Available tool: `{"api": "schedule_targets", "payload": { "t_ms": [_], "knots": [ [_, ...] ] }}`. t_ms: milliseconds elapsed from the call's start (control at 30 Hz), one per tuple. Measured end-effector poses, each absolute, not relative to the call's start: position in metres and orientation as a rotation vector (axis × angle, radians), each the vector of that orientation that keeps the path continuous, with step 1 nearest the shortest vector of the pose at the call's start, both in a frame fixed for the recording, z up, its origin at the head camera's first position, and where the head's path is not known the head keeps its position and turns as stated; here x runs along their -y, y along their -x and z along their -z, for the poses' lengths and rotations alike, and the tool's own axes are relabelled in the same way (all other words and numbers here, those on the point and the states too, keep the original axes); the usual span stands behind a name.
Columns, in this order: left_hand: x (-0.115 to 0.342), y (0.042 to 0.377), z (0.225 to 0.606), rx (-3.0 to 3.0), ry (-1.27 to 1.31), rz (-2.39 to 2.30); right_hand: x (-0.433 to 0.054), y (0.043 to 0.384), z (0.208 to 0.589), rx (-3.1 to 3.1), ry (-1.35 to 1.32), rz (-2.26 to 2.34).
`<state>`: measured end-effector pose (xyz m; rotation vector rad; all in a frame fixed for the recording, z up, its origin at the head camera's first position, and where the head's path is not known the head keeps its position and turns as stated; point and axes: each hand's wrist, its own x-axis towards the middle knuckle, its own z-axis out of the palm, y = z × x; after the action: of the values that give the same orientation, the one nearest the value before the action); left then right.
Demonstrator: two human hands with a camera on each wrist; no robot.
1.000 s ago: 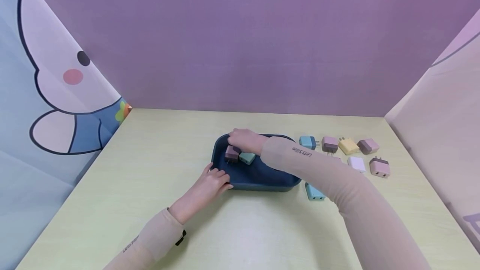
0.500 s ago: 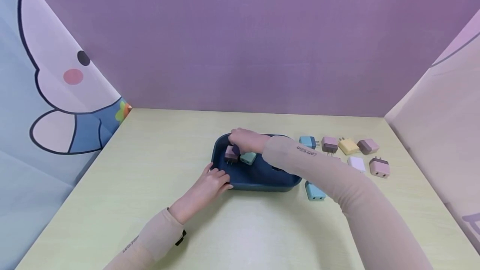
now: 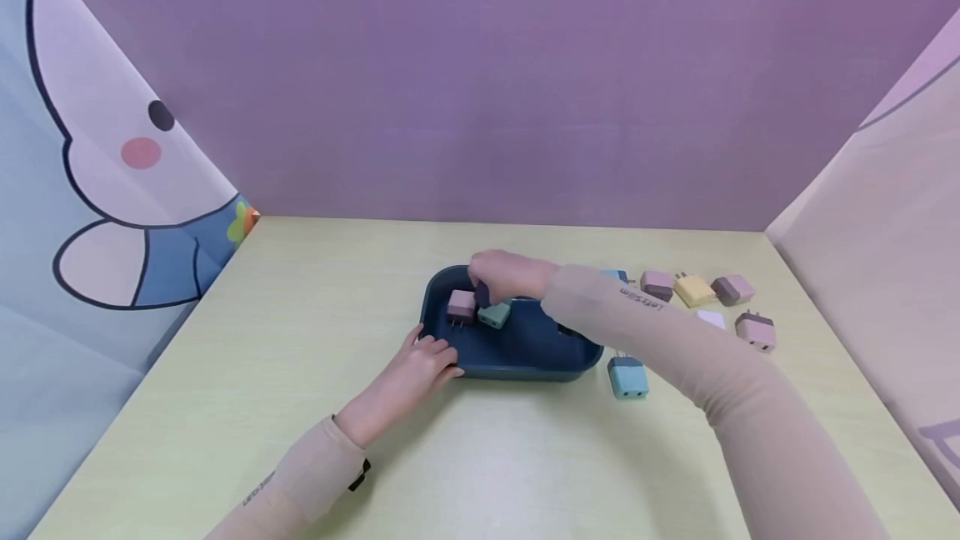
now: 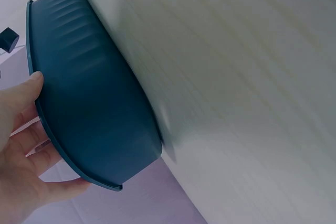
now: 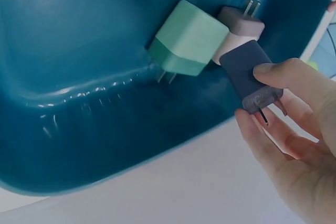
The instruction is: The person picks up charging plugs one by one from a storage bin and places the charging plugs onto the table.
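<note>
A dark blue plastic basin (image 3: 543, 348) stands on the table. My left hand (image 3: 420, 369) grips its front left rim; in the left wrist view the thumb lies on the outer wall (image 4: 89, 87). My right hand (image 3: 513, 275) pinches a dark navy wall charger (image 5: 244, 69) between thumb and fingers, above the basin's back left part. Its metal prongs point toward the palm in the right wrist view. Inside the basin lie a green wall charger (image 5: 191, 38) and a pink and mauve one (image 3: 461, 305), side by side.
Right of the basin lie several wall chargers: a light blue one (image 3: 628, 379) in front, a yellow one (image 3: 694, 291), pink ones (image 3: 756, 332) and a white one (image 3: 711, 319). My right sleeve (image 3: 720, 357) covers part of this group. A purple backdrop (image 3: 480, 90) rises behind the table.
My right hand has moved a little to the right with the navy charger, which shows more clearly below the fingers. The left hand stays on the basin's rim.
</note>
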<state>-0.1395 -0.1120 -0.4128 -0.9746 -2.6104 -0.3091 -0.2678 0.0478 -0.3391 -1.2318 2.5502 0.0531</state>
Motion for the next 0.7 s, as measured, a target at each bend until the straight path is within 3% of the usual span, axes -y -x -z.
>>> {"api": "schedule_targets", "payload": {
  "t_ms": [700],
  "knots": [
    [0.110, 0.142, 0.414, 2.617, 0.971, 0.306, -0.085, 0.254, 0.311, -2.553, 1.189, 0.062]
  ]
}}
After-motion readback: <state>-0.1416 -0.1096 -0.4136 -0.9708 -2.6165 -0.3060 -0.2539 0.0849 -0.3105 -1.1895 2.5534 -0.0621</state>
